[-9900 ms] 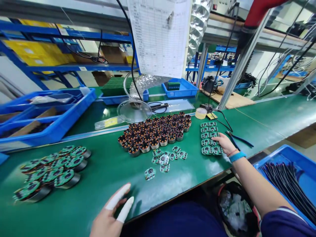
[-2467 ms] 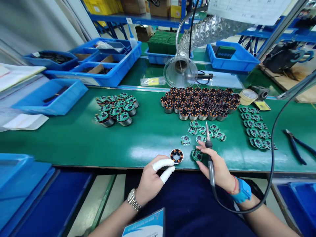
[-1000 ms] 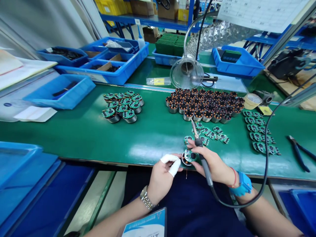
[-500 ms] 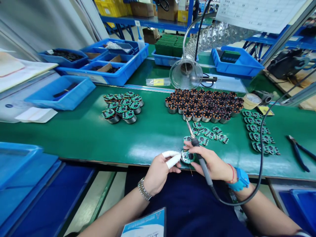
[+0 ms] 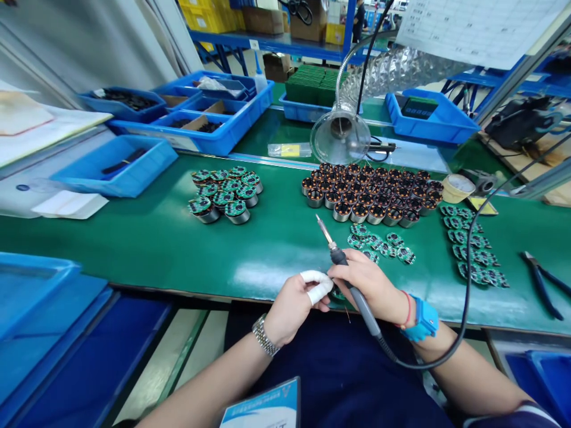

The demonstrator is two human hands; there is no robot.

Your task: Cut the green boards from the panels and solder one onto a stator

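My left hand (image 5: 300,303), with white covers on its thumb and forefinger, pinches a small round green circuit board (image 5: 338,293) near the bench's front edge. Most of that board is hidden behind my fingers. In my right hand (image 5: 369,284) a soldering iron (image 5: 364,310) lies across the palm, its metal tip pointing up and left, away from the board. The right fingertips meet the left ones at the board. A thin wire (image 5: 348,315) hangs below it. Just beyond lie several loose round boards (image 5: 375,242), and behind them stand rows of motor stators with copper windings (image 5: 359,212).
Metal cylinders topped with boards (image 5: 237,211) stand left of centre. At the right are stacked boards (image 5: 475,255) and cutting pliers (image 5: 541,284). A clear fume funnel (image 5: 322,142) hangs behind the stators. Blue trays (image 5: 120,184) line the left; the iron's cable (image 5: 466,285) loops at right.
My right hand has moved left and its fingers have closed in over the board, now mostly covered. The iron's tip has swung left, away from the stators. My left hand keeps its pinch.
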